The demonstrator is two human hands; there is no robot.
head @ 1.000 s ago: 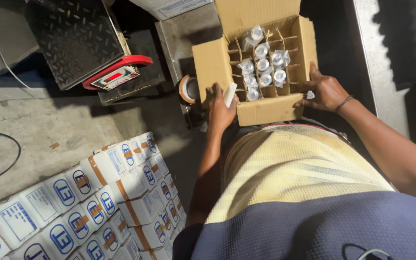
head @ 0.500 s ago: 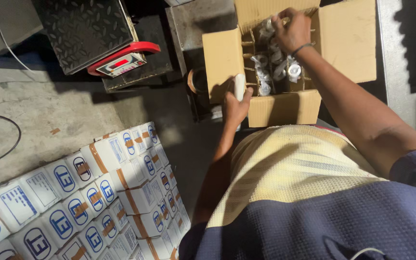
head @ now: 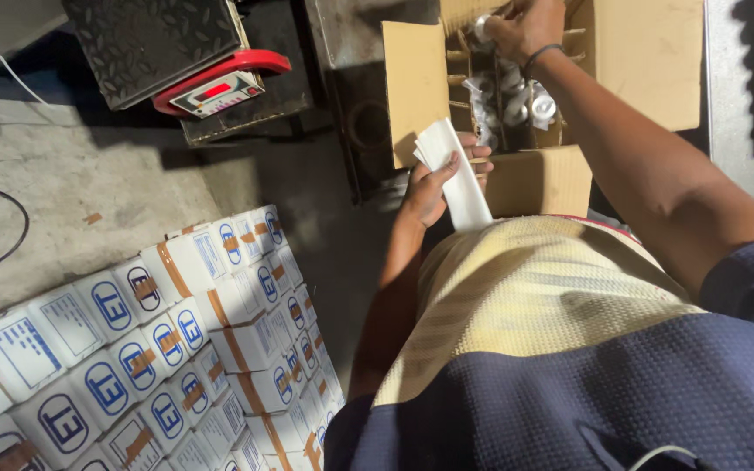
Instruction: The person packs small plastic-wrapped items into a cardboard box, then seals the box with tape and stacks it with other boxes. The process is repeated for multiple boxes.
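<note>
Fingers [head: 460, 166] of the left hand [head: 434, 187] are closed around a bundle of white paper slips [head: 460, 179], held at centre frame just before the near flap of the carton. Fingers [head: 503, 26] of the right hand [head: 525, 24] are curled about a silver-capped bottle [head: 484, 26] at the upper edge of the frame, above the carton's divider cells.

Stack of small white printed boxes [head: 176, 349]: lower left, sealed with brown tape, laid in rows on the concrete floor [head: 89, 192].
Open cardboard carton [head: 647, 61]: upper right, flaps spread, cardboard dividers inside.
Weighing scale [head: 211, 87]: upper left, chequered metal platform, red-framed display.
Silver-capped bottles [head: 538, 105]: seated in the cells, several cells shadowed.
Black cable [head: 10, 205]: left edge, on the floor.

Risk noted: the raised bottle could catch a divider wall and tip against its neighbours, since the cells are tight and dimly lit. The slips, gripped at one end only, could fan out and slide loose.
</note>
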